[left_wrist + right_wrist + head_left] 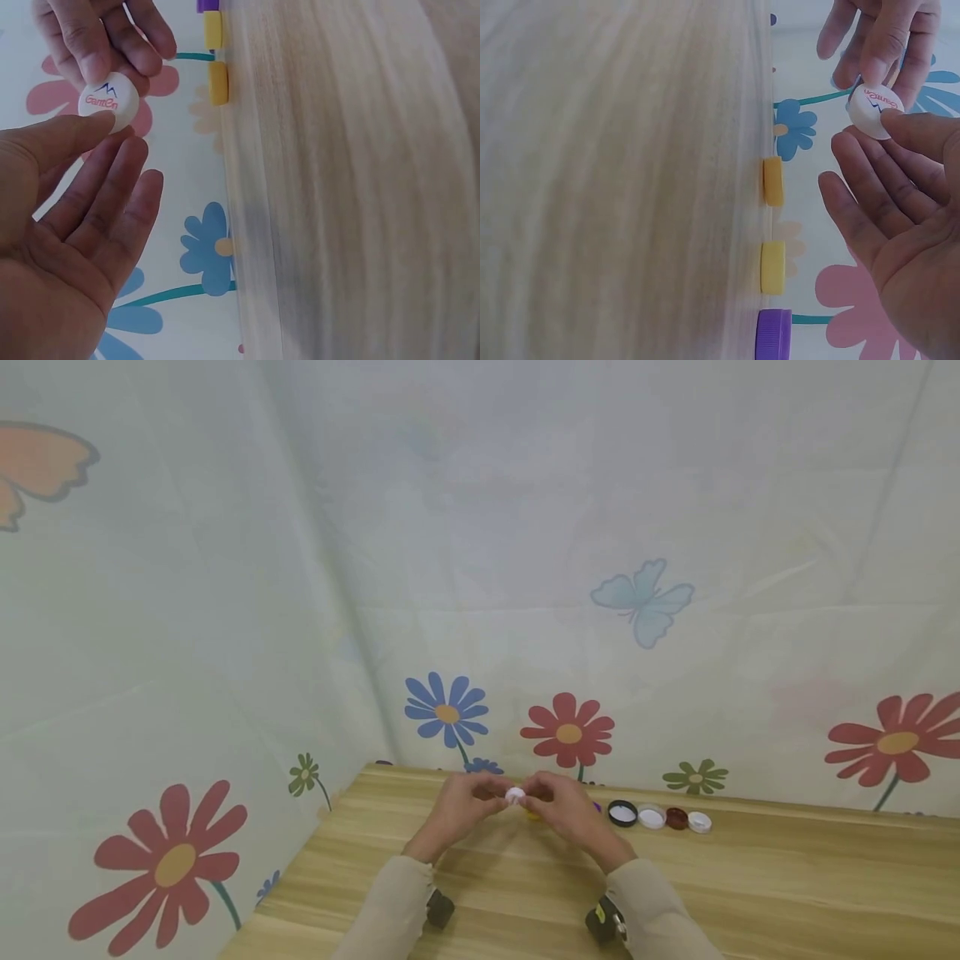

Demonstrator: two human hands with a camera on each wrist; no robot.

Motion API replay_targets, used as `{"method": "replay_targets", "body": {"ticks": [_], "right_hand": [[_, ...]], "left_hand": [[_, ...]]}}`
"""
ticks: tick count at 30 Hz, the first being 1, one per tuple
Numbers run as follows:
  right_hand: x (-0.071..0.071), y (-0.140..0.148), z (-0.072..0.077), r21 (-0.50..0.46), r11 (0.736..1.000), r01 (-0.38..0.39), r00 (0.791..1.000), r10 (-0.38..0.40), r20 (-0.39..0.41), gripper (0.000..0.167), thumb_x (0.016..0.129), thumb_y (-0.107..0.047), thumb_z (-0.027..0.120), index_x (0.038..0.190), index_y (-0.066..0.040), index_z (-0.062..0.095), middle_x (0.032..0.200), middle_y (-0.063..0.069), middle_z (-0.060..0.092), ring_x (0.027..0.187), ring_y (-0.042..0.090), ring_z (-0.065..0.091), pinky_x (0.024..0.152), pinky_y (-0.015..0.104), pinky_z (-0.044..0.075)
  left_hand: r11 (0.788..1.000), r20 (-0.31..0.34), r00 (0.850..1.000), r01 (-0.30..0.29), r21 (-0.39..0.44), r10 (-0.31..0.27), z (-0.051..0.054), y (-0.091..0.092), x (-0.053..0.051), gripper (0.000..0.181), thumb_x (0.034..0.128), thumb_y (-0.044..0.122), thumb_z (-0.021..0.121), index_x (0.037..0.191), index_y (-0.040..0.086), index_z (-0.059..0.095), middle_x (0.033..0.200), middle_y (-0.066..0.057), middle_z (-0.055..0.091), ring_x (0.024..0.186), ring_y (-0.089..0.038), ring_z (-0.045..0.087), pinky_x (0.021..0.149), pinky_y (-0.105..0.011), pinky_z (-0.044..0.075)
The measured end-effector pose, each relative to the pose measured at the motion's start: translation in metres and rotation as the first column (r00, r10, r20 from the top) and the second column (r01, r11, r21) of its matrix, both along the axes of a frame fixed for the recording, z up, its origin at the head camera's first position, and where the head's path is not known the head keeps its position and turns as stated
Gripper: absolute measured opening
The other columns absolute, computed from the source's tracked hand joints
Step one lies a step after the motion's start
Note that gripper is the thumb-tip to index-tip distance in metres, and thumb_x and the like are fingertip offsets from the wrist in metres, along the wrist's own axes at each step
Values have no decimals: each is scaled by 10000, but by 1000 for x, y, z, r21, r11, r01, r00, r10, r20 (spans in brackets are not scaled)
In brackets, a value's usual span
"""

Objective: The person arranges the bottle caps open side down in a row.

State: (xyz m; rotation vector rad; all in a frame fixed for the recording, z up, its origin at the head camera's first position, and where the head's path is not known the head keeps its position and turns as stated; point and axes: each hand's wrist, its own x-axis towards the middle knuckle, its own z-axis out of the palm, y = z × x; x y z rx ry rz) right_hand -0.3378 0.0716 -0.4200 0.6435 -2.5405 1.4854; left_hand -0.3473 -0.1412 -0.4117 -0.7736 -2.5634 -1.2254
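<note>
Both hands pinch one small white cap (515, 795) between them, held up over the back of the wooden table. On the cap's face (109, 96) are red lettering and a blue mark. My left hand (459, 814) grips one side with thumb and fingers; its other fingers extend loosely in the left wrist view. From the opposite side my right hand (564, 810) holds the cap (871, 114) between thumb and fingertips. Orange (773, 181), yellow (773, 268) and purple (773, 334) caps stand on the table beyond the hands, mostly hidden in the head view.
Along the table's (787, 877) back edge, right of the hands, lie a black-rimmed cap (622, 813), a pale cap (651, 817), a dark red cap (677, 818) and a white cap (700, 822). A flowered cloth (480, 527) hangs behind and at the left.
</note>
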Motion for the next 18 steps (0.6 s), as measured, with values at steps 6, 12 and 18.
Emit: {"method": "replay_targets", "body": {"ticks": [6, 12, 18], "right_hand": [[3, 0, -2, -49, 999, -18, 1000, 18, 5, 78, 996, -52, 742, 1070, -51, 718, 993, 24, 748, 912, 195, 701, 779, 318, 612], [5, 1, -5, -63, 998, -32, 999, 32, -7, 98, 989, -32, 740, 1083, -23, 712, 945, 31, 744, 871, 196, 711, 753, 295, 596], [2, 0, -3, -109, 991, -81, 997, 82, 5, 102, 1001, -15, 716, 1100, 6, 698, 972, 74, 747, 886, 259, 742, 772, 308, 616]], "left_hand": [[999, -16, 999, 31, -20, -32, -3, -1, -2, 273, 909, -29, 795, 1166, 64, 799, 1057, -35, 790, 908, -200, 733, 778, -290, 598], [997, -2, 997, 79, -23, -79, -5, -1, 1, 332, 878, -52, 807, 1192, 56, 792, 1076, -43, 787, 933, -215, 741, 796, -292, 598], [995, -42, 996, 82, -49, -84, -3, -3, -1, 337, 872, -38, 828, 1195, 48, 784, 1062, -64, 785, 939, -252, 741, 800, -289, 594]]}}
